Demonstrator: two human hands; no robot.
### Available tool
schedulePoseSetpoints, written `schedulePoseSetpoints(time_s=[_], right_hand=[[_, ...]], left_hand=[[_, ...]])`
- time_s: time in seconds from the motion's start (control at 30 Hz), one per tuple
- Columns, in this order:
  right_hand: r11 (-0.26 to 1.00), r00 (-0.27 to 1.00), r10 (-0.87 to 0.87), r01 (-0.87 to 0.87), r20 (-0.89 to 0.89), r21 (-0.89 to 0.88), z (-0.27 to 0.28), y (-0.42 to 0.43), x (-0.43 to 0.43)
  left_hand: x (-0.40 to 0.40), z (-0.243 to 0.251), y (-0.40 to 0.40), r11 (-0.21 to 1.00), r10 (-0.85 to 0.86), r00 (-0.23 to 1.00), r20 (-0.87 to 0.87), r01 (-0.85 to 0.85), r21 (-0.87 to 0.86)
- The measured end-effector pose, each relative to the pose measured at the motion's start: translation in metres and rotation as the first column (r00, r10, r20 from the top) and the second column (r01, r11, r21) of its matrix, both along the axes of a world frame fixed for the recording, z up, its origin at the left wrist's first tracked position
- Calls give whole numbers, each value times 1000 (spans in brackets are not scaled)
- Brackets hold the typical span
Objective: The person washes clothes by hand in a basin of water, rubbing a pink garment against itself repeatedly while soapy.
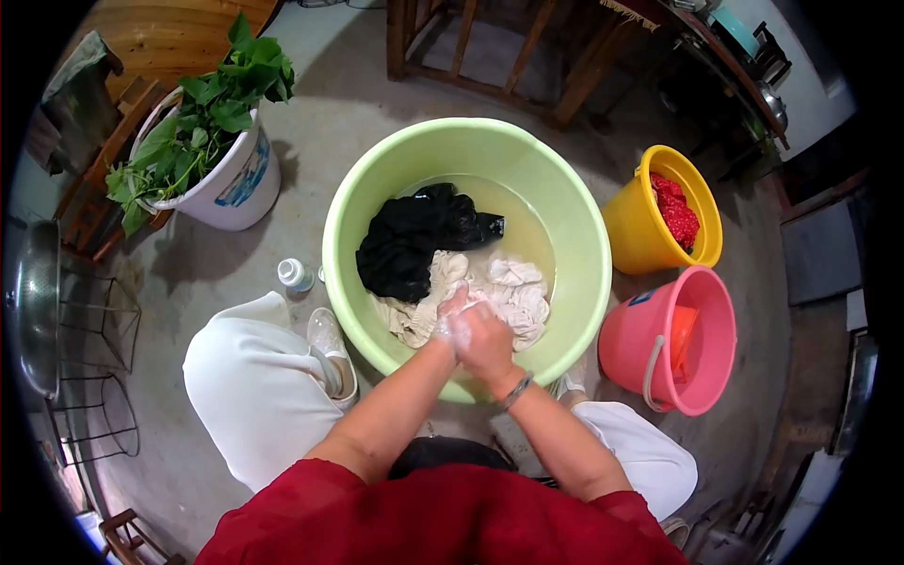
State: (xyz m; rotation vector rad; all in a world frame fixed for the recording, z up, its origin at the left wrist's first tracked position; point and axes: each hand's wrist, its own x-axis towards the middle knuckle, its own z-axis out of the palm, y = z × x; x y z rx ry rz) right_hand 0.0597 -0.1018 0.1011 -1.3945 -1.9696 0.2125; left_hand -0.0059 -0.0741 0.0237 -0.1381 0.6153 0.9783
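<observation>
A large light-green plastic basin (579, 205) stands on the floor before me, holding cloudy yellowish water. Inside it, a wet black garment (406, 244) lies at the upper left, and a cream-coloured cloth (519, 296) spreads along the near side. My left hand (452, 321) and my right hand (484, 339) are pressed together over the cream cloth, with white suds on them. Part of the cloth seems to be between them, but the fingers overlap and hide what each one grips. A bracelet circles my right wrist.
Right of the basin stand a yellow bucket (621, 233) with red patterned cloth and a pink bucket (635, 346) with an orange-red item inside. At left are a small white bottle (295, 275) and a white bucket (244, 191) of leafy stems. A wooden frame (480, 78) stands beyond.
</observation>
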Motion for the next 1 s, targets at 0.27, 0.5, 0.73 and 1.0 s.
schedulePoseSetpoints(time_s=[0.27, 0.5, 0.73, 1.0], right_hand=[[891, 940, -332, 341, 80, -299, -26, 28, 80], [623, 895, -221, -175, -387, -762, -10, 32, 71], [431, 784, -90, -526, -615, -733, -26, 16, 73], [824, 175, -487, -233, -856, -517, -63, 29, 73]], left_hand=[[5, 59, 7, 764, -293, 660, -691, 597, 246], [-11, 53, 14, 252, 186, -187, -965, 958, -137], [-32, 73, 27, 689, -138, 759, -637, 535, 488], [-26, 23, 20, 999, -45, 999, 24, 45, -12]])
